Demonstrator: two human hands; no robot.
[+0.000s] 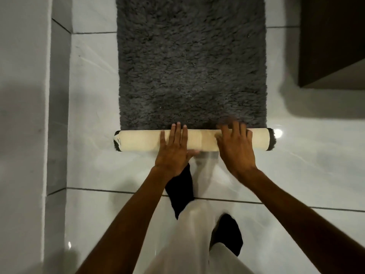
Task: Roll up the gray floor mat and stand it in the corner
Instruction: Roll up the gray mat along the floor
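The gray shaggy floor mat (pixel 191 62) lies flat on the white tiled floor and runs away from me. Its near end is wound into a thin roll (pixel 138 140) that shows the cream backing. My left hand (pixel 174 151) rests flat on top of the roll near its middle, fingers spread. My right hand (pixel 235 147) lies palm down on the roll further right, its fingertips blurred and reaching onto the gray pile. Neither hand wraps around the roll.
A white wall with a tiled base (pixel 59 107) runs along the left. A dark wooden cabinet (pixel 331 40) stands at the upper right. My feet in black socks (pixel 180 186) and light trousers are just behind the roll.
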